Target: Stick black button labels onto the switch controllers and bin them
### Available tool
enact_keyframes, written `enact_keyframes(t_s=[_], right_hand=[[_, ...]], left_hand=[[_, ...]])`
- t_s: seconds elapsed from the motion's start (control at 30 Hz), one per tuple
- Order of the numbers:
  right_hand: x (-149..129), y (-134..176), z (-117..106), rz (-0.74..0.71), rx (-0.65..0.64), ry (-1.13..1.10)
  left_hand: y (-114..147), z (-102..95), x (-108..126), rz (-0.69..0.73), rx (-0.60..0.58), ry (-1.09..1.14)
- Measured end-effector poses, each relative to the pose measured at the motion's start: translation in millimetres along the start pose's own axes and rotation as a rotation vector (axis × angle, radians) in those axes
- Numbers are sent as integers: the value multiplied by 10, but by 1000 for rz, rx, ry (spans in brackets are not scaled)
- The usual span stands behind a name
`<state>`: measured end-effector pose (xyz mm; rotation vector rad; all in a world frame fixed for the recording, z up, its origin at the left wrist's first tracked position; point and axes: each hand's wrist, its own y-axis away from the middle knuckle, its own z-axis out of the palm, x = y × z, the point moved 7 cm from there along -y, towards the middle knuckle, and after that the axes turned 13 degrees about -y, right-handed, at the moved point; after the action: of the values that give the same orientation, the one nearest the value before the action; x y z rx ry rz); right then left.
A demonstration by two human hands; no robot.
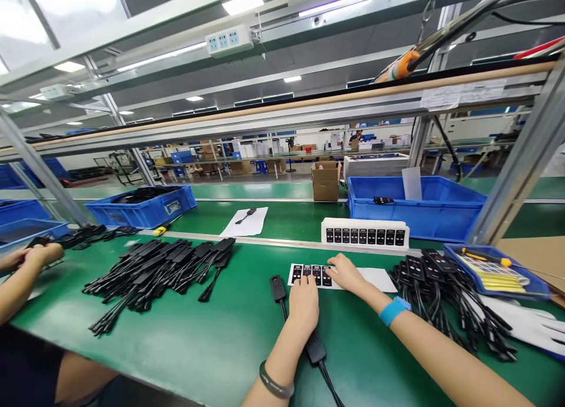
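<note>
A white label sheet (366, 277) with a row of black stickers lies flat in front of me. My left hand (304, 301), a dark bangle on its wrist, has its fingers bunched on the sheet over the stickers; the fingertips are partly hidden. At the last sticker (326, 276) on the right, my right hand (346, 273) has its fingers bent and pinched at the edge. A black cable with a small box (278, 288) and a larger box (315, 348) runs under my left forearm.
Black cables (163, 269) lie piled left, more (432, 272) right beside a blue tray (498, 272) and white gloves (525, 324). Behind stand a label stack (365, 223), blue bins (415, 213) and a carton (325, 182). A co-worker's hands (39, 255) work at far left.
</note>
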<state>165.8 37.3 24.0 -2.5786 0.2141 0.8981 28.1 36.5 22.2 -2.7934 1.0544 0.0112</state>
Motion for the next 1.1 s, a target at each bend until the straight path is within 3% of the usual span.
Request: enact_keyframes(t_s=[0.1, 0.23, 0.33, 0.43, 0.53, 0.63, 0.7, 0.8, 0.9, 0.97, 1.1], right_hand=[[-77, 77, -6, -29, 50, -89], [-192, 375, -344, -97, 148, -243], [-180, 668, -663, -107, 234, -345], [-65, 963, -864, -102, 299, -479], [72, 1191, -917, -93, 341, -555], [156, 1315, -901, -59, 369, -618], [165, 1350, -896, -32, 378, -675], [145, 1372, -928, -13, 393, -766], [139, 1380, -968, -3, 396, -851], [152, 1384, -993, 8, 402, -893], [183, 1386, -1038, 30, 426, -921]], left_hand=[[-5, 14, 12, -7, -6, -23], [-28, 8, 6, 2, -16, -33], [-5, -125, -52, -8, -10, -50], [137, -344, -148, -111, -9, -100], [393, -396, -118, -164, -154, -147], [615, -281, 70, -68, -314, -158], [652, -253, 181, -20, -292, -129], [554, -314, 289, -2, -150, 52], [385, -380, 418, 56, -49, 368], [281, -320, 524, 81, -102, 663], [182, -49, 781, 47, -367, 1301]])
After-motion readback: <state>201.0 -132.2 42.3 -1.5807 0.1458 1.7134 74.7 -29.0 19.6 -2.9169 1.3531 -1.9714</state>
